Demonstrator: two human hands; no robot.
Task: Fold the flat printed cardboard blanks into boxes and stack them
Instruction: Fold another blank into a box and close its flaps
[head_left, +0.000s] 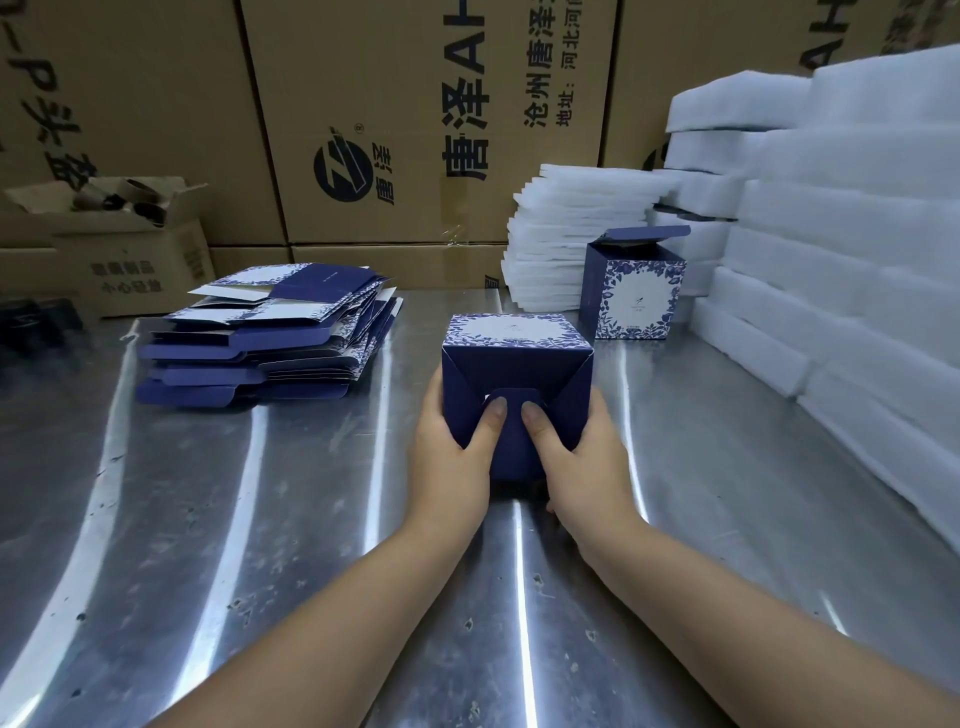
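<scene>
Brown cartons (426, 130) at the back read "唐泽" and "沧州唐泽". The left hand (457, 447) and right hand (576, 457) clasp a blue box (514, 364) at mid-worktop, both thumbs pressing its folded end flaps. Flat blanks (270, 343) are piled to the left. A finished box (631, 291) stands with its lid up beside white foam pads (831, 234). The steel worktop (260, 519) is scuffed.

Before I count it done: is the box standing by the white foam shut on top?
Open. The standing box is upright, and its lid flap is raised above the top opening, not tucked in.
</scene>
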